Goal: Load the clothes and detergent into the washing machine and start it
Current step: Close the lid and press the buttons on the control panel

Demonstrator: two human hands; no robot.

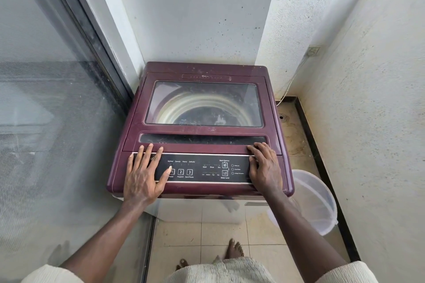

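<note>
Hands lie flat and outstretched, gripping nothing, on a maroon top-load washing machine: left hand, thumb by the Power button; right hand at the control panel's right end. Its glass lid is closed; a translucent bucket stands beside it.

Basket right of washing machine

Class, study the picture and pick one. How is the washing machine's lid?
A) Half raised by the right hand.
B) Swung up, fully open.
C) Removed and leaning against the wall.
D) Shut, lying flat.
D: the lid lies flat and shut on the washing machine, the drum showing only through its window, with the left hand and right hand resting on the control panel.
</note>
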